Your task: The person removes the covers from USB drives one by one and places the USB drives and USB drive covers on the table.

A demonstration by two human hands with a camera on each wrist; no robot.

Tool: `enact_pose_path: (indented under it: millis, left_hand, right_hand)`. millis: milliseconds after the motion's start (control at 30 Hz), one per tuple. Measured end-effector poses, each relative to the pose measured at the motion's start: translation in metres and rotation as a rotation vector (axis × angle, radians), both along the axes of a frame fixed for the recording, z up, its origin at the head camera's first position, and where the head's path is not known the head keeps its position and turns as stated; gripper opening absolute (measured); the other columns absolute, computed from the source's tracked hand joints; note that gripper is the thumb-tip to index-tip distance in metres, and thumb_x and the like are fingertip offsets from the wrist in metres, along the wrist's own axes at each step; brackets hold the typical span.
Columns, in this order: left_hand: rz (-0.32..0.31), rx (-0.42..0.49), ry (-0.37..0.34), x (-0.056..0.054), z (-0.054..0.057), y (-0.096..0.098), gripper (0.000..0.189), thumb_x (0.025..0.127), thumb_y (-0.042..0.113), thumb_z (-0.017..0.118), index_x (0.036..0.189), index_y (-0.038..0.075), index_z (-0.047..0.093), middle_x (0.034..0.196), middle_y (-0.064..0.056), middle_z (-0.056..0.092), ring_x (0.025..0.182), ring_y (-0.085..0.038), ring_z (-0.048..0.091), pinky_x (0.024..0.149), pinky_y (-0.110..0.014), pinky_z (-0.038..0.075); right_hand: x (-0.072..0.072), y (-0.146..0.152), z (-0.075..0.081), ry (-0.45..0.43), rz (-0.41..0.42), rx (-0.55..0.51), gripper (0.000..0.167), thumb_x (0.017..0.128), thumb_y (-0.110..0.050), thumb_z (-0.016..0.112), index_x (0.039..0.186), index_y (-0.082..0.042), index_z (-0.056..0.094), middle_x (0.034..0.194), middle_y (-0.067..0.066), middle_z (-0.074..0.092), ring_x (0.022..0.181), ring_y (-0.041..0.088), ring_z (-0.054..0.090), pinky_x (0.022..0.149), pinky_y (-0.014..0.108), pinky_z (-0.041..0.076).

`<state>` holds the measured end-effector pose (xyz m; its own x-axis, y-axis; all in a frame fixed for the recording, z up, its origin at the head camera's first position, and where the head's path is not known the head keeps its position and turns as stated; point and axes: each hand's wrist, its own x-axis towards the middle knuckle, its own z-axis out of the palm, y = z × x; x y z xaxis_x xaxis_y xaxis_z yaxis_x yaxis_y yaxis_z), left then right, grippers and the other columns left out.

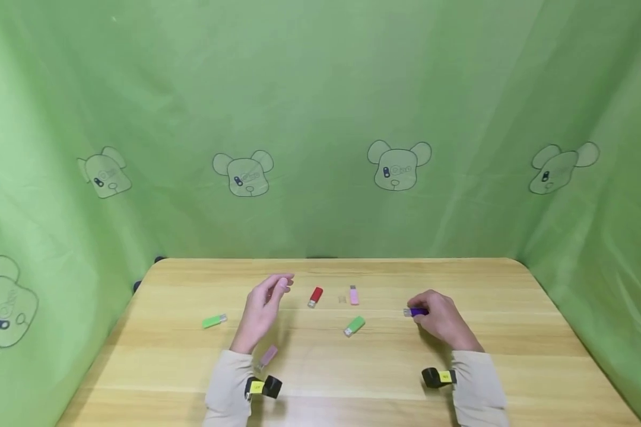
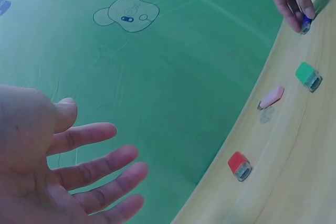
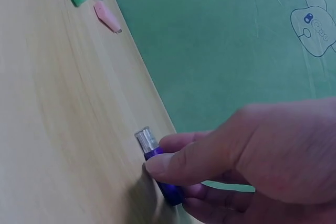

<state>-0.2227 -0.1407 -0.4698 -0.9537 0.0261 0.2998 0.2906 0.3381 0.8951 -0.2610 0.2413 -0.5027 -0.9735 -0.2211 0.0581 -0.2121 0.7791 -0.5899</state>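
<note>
My right hand (image 1: 442, 317) pinches a purple USB stick (image 3: 164, 182) between thumb and fingers. Its metal plug end, under a clear cap, points left in the head view, close over the table. In the right wrist view the thumb lies across the stick's body. My left hand (image 1: 262, 305) hovers over the left part of the table with nothing in it, its fingers spread and relaxed in the left wrist view. Nearest to it are a red USB stick (image 1: 316, 296) on its right and a pale purple USB stick (image 1: 269, 355) beside the wrist.
A pink USB stick (image 1: 354, 295) lies mid-table next to a small clear cap (image 1: 342, 299). One green USB stick (image 1: 355, 325) lies in front of them, another green stick (image 1: 214, 321) far left. A green curtain (image 1: 320, 130) encloses the wooden table (image 1: 384, 379) behind and at both sides.
</note>
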Motion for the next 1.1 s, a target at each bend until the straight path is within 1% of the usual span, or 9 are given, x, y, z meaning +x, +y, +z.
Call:
enact_pose_path:
  millis: [167, 267, 367, 467, 533, 667, 767, 933, 1100]
  left_hand:
    - [-0.009, 0.024, 0.006, -0.001, 0.001, -0.002, 0.033, 0.11, 0.024, 0.049, 0.128, 0.002, 0.066, 0.119, -0.017, 0.071, 0.107, -0.032, 0.068, 0.096, -0.053, 0.055]
    - [-0.022, 0.052, 0.014, -0.001, 0.002, -0.001, 0.03, 0.109, 0.019, 0.051, 0.127, 0.0, 0.066, 0.118, -0.019, 0.07, 0.106, -0.035, 0.068, 0.096, -0.052, 0.055]
    - [-0.034, 0.069, 0.02, -0.001, 0.001, 0.0, 0.028, 0.108, 0.015, 0.053, 0.126, -0.002, 0.066, 0.118, -0.02, 0.07, 0.106, -0.037, 0.068, 0.096, -0.049, 0.056]
    - [-0.038, 0.06, 0.012, -0.001, 0.0, 0.001, 0.026, 0.107, 0.014, 0.055, 0.125, -0.001, 0.067, 0.116, -0.019, 0.071, 0.105, -0.035, 0.069, 0.096, -0.046, 0.057]
    - [-0.035, 0.037, 0.002, -0.002, 0.0, 0.002, 0.026, 0.107, 0.016, 0.056, 0.125, 0.001, 0.068, 0.115, -0.016, 0.072, 0.103, -0.032, 0.069, 0.095, -0.044, 0.057]
    - [-0.041, 0.014, -0.008, -0.003, -0.001, 0.004, 0.028, 0.107, 0.02, 0.056, 0.125, 0.002, 0.069, 0.115, -0.014, 0.072, 0.103, -0.031, 0.069, 0.096, -0.044, 0.057]
    - [-0.048, 0.015, -0.012, -0.003, -0.003, 0.006, 0.028, 0.107, 0.02, 0.056, 0.125, 0.002, 0.068, 0.116, -0.015, 0.072, 0.104, -0.031, 0.07, 0.097, -0.044, 0.057]
    - [-0.06, 0.029, -0.031, -0.004, -0.005, 0.01, 0.024, 0.105, 0.015, 0.059, 0.122, 0.002, 0.07, 0.115, -0.014, 0.072, 0.103, -0.029, 0.071, 0.096, -0.043, 0.057]
    - [-0.084, 0.065, -0.055, -0.003, -0.004, 0.014, 0.022, 0.103, 0.013, 0.062, 0.121, 0.004, 0.071, 0.117, -0.012, 0.072, 0.103, -0.027, 0.071, 0.096, -0.042, 0.057]
  right_hand:
    - [-0.001, 0.001, -0.003, -0.003, 0.003, 0.013, 0.021, 0.082, 0.009, 0.076, 0.102, 0.005, 0.074, 0.098, 0.017, 0.07, 0.089, 0.033, 0.067, 0.084, 0.053, 0.058]
    - [-0.002, 0.002, -0.004, -0.003, 0.017, 0.008, 0.02, 0.082, 0.006, 0.077, 0.101, 0.004, 0.074, 0.094, 0.014, 0.07, 0.085, 0.029, 0.066, 0.08, 0.05, 0.059]
    - [-0.001, 0.002, -0.003, -0.014, 0.017, -0.007, 0.019, 0.082, 0.004, 0.079, 0.099, 0.002, 0.073, 0.09, 0.009, 0.069, 0.081, 0.023, 0.064, 0.076, 0.042, 0.059]
    - [0.0, 0.001, -0.002, -0.023, 0.021, -0.029, 0.019, 0.081, 0.003, 0.081, 0.097, -0.001, 0.071, 0.086, 0.005, 0.067, 0.078, 0.019, 0.062, 0.071, 0.032, 0.057]
    - [0.0, -0.001, -0.001, -0.033, 0.019, -0.047, 0.02, 0.081, 0.003, 0.081, 0.095, -0.003, 0.069, 0.084, 0.004, 0.066, 0.077, 0.017, 0.061, 0.069, 0.027, 0.055]
    - [0.002, -0.005, 0.005, -0.085, 0.02, -0.105, 0.019, 0.084, 0.004, 0.079, 0.096, -0.003, 0.068, 0.084, 0.004, 0.065, 0.077, 0.018, 0.06, 0.062, 0.025, 0.055]
    - [0.003, -0.009, 0.011, -0.094, 0.033, -0.142, 0.018, 0.085, 0.004, 0.078, 0.098, -0.003, 0.068, 0.086, 0.004, 0.066, 0.078, 0.019, 0.061, 0.062, 0.025, 0.056]
    - [0.006, -0.021, 0.025, -0.045, 0.076, -0.197, 0.017, 0.086, 0.003, 0.077, 0.099, -0.003, 0.069, 0.089, 0.004, 0.069, 0.081, 0.018, 0.065, 0.07, 0.025, 0.058]
    - [0.01, -0.036, 0.037, -0.029, 0.096, -0.273, 0.019, 0.085, 0.0, 0.079, 0.101, -0.004, 0.07, 0.092, 0.005, 0.072, 0.083, 0.018, 0.068, 0.072, 0.024, 0.059]
